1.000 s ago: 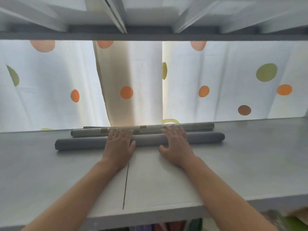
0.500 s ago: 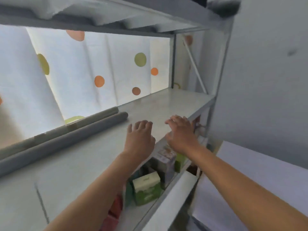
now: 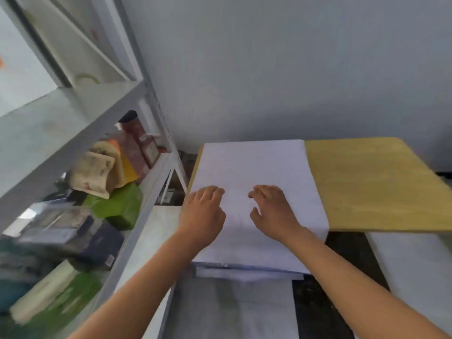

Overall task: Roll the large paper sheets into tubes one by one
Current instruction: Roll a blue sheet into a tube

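We've got both hands, left (image 3: 203, 211) and right (image 3: 274, 211), open and empty over the paper stack (image 3: 256, 167) on the table (image 3: 379, 182).

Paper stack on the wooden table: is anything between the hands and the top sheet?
Nothing visible. Both the left hand and the right hand are over the bare top sheet of the paper stack; nothing lies on it.

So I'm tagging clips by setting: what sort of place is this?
Probably a home storeroom or small workroom. A grey metal shelf rack holds mixed packets and boxes, and a stack of large white paper sheets lies on a wooden table against a bare wall.
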